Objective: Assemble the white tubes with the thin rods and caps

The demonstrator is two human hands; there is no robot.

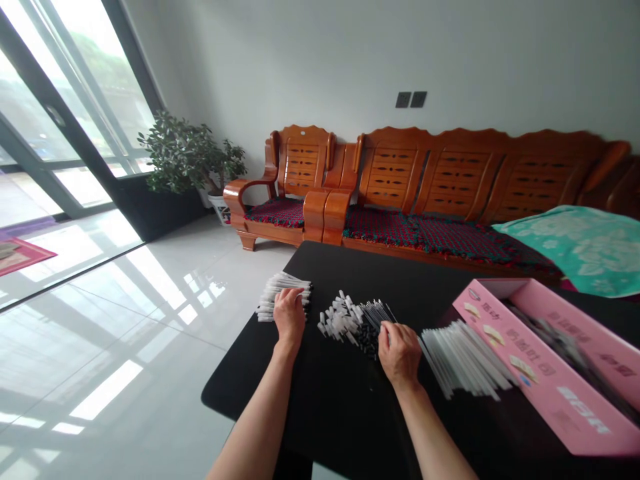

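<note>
My left hand [290, 313] is at the right side of a stack of white pens with dark ends [273, 293], its fingers curled over them. Whatever is pinched there is hidden. My right hand [400, 350] is closed beside small black plugs [369, 340] and thin pen refills [376, 312]; its grip does not show clearly. Between the hands lies a heap of short, whitish translucent pieces [341, 317]. A row of long white tubes [465, 360] is fanned out just right of my right hand.
The black table [340, 407] carries everything. An open pink box [530, 373] with dark and clear contents stands on the right. Beyond are a wooden sofa [453, 173], an armchair [300, 167] and a potted plant [190, 157]. A glass door [75, 100] is at left.
</note>
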